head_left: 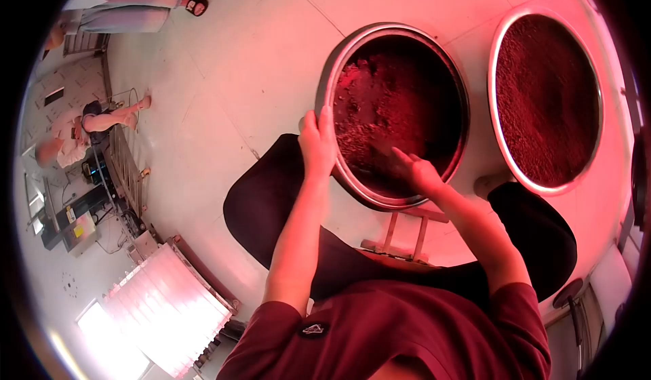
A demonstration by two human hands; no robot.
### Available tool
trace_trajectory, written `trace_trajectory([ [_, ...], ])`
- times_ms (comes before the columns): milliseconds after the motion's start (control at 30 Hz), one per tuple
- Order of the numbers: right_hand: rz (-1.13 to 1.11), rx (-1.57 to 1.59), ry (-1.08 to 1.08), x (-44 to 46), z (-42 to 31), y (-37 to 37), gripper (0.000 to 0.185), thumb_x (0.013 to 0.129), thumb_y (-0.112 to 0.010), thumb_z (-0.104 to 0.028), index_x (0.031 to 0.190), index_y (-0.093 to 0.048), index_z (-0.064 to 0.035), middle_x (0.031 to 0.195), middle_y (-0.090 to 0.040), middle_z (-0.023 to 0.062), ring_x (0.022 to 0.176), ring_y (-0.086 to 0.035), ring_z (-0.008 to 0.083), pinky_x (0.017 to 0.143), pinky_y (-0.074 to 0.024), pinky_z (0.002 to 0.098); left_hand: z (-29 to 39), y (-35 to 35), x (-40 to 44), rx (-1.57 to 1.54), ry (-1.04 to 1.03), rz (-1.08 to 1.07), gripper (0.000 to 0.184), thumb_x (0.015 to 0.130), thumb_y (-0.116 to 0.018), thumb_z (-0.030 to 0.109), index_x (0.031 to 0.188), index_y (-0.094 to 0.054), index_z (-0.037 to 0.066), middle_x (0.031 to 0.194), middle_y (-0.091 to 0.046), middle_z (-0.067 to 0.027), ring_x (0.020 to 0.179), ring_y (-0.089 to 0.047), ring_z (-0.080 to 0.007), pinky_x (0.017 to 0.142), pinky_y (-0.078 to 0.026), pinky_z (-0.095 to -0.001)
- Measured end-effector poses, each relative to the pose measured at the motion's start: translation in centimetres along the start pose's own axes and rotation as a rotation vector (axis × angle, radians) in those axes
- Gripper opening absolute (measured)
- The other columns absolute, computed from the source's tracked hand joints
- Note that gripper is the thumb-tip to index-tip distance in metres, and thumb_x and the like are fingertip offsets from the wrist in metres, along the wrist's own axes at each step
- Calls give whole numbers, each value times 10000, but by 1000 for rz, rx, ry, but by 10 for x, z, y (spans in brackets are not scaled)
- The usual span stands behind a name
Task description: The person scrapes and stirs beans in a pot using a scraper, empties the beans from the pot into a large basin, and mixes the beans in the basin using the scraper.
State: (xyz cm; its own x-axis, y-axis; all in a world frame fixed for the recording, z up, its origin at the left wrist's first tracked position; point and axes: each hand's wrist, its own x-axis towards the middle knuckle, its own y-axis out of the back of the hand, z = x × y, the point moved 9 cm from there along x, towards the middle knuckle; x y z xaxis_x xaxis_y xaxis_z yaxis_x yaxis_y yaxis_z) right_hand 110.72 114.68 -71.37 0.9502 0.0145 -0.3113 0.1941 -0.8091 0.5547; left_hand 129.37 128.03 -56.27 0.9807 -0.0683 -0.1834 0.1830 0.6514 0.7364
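A deep round metal pot [327, 68] stands tilted between my knees. Dark, crumbly, grainy material [380, 109] lies inside it, looking red under the light. My left hand [319, 141] is closed on the pot's left rim. Over the lower right of the opening, my right hand [422, 175] reaches in with its fingers curled. Something blurred seems to be at the fingertips, but its kind is hard to make out. To the right, a wide shallow metal tray [494, 102] holds a layer of similar dark grains [549, 102].
A small wooden stool or frame [407, 237] is under the pot's near side. At upper left, part of a person [129, 14] shows in loose trousers and sandals. Another person [81, 132] sits farther left, near equipment [81, 234]. A bright white curtain [169, 305] hangs at lower left.
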Motion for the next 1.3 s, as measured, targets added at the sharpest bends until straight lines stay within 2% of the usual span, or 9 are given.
trace_trajectory([
  [167, 99, -60, 8, 40, -17, -20, 524, 850, -515, -271, 1341, -336, -228, 847, -569, 177, 655, -595, 351, 571, -494, 433, 16, 2, -2, -39, -77, 12, 376, 914, -471, 337, 788, -446, -17, 670, -518, -219, 604, -487, -386, 555, -414, -397],
  [300, 352, 149, -26, 109, -32, -1, 468, 879, -489, -297, 1314, -362, -181, 900, -595, 197, 715, -596, 386, 623, -483, 467, 11, 1, 2, -23, -30, 11, 378, 913, -473, 337, 787, -444, -18, 655, -502, -218, 571, -446, -374, 545, -409, -390],
  [367, 388, 341, -173, 139, -18, 24, 473, 878, -495, -311, 1300, -375, -134, 921, -604, 215, 778, -587, 399, 668, -471, 474, 3, 2, 3, -23, -3, 2, 390, 912, -469, 347, 787, -455, -22, 664, -511, -214, 587, -471, -353, 571, -414, -386],
  [400, 354, 322, -184, 139, -18, 40, 460, 869, -512, -327, 1256, -420, -96, 914, -606, 225, 822, -581, 397, 689, -463, 468, -4, 1, 7, -31, 4, 5, 396, 911, -468, 353, 787, -458, -23, 667, -514, -213, 593, -479, -345, 578, -414, -386],
  [500, 135, 121, 155, 101, -3, 51, 400, 842, -539, -374, 1124, -494, -95, 912, -602, 191, 805, -586, 380, 678, -473, 456, -15, 3, 17, -43, 21, 20, 420, 903, -472, 379, 782, -468, -23, 668, -514, -202, 596, -483, -300, 591, -412, -383],
  [667, -55, -106, 174, 21, 50, 27, 352, 819, -553, -393, 1002, -512, -95, 902, -598, 140, 734, -596, 345, 607, -489, 430, -14, 3, 15, -53, 47, -17, 418, 908, -472, 366, 750, -445, -19, 640, -475, -145, 592, -424, -221, 593, -400, -345],
  [833, 59, -117, 208, 24, 41, 2, 371, 816, -553, -381, 1064, -512, -108, 849, -587, 124, 661, -588, 333, 552, -482, 424, -8, 3, 15, -99, 87, 15, 413, 918, -465, 364, 746, -446, -12, 634, -453, -89, 621, -396, -155, 603, -388, -308],
  [933, 71, -137, 219, 18, 41, 3, 378, 816, -554, -369, 1086, -514, -107, 816, -580, 116, 624, -580, 322, 523, -476, 415, -9, -1, 15, -154, 136, -27, 342, 929, -463, 337, 775, -523, 37, 698, -473, 22, 678, -408, -70, 629, -368, -228],
  [1300, 69, -184, 271, 25, 36, 14, 372, 809, -564, -360, 1081, -519, -109, 776, -576, 101, 618, -585, 304, 505, -477, 402, -8, -5, 13, -204, 145, -50, 331, 936, -455, 313, 760, -508, 37, 709, -460, 32, 687, -401, -64, 636, -364, -223],
])
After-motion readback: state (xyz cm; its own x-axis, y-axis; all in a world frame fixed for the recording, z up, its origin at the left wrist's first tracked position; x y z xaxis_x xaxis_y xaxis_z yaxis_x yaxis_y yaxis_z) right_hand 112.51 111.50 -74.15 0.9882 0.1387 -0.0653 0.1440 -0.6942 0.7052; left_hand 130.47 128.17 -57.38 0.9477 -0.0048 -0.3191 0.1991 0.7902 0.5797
